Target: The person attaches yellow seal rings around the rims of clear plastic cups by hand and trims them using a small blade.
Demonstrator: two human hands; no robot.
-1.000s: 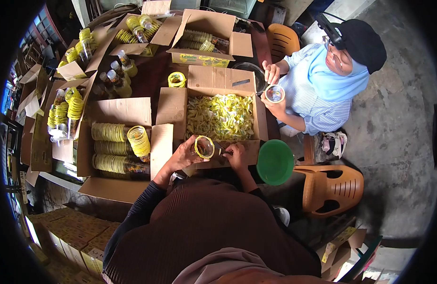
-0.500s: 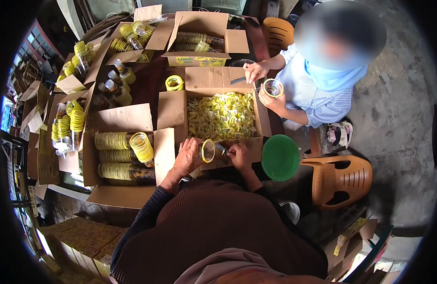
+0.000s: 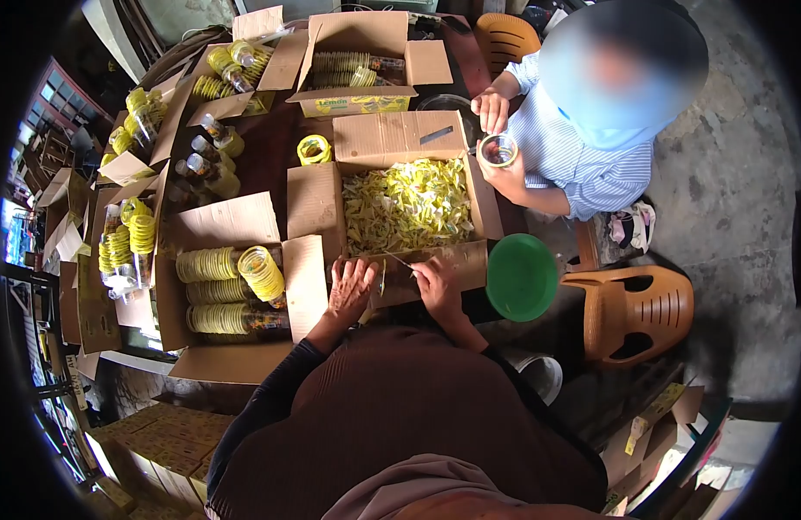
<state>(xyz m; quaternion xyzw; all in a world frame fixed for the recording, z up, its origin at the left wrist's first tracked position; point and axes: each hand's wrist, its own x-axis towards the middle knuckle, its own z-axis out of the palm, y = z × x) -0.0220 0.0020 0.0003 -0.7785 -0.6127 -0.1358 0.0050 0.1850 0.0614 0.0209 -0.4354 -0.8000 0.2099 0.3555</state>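
Note:
My left hand (image 3: 352,290) is wrapped round a clear plastic cup (image 3: 382,277), whose rim shows almost edge-on, so most of the cup is hidden. In my right hand (image 3: 439,288) is a thin metal knife (image 3: 400,260), its blade slanting up and left towards the cup. Both hands are over the near flap of an open cardboard box (image 3: 470,269) filled with small yellow and white wrapped pieces (image 3: 409,204). Across the box, a co-worker holds another clear cup (image 3: 498,151) in one hand, the other hand just above it. A flat knife (image 3: 436,135) lies on the far flap.
Left of me stands a carton (image 3: 227,368) with stacked yellow-rimmed cups (image 3: 214,321). A green basin (image 3: 522,277) sits right of the box, beside an orange plastic chair (image 3: 639,316). Filled bottles (image 3: 214,165) and a yellow ring stack (image 3: 314,150) stand further back.
My left hand has turned the cup from open-face to nearly edge-on. My right hand's knife has swung to point up-left. The co-worker has put a knife down on the far flap.

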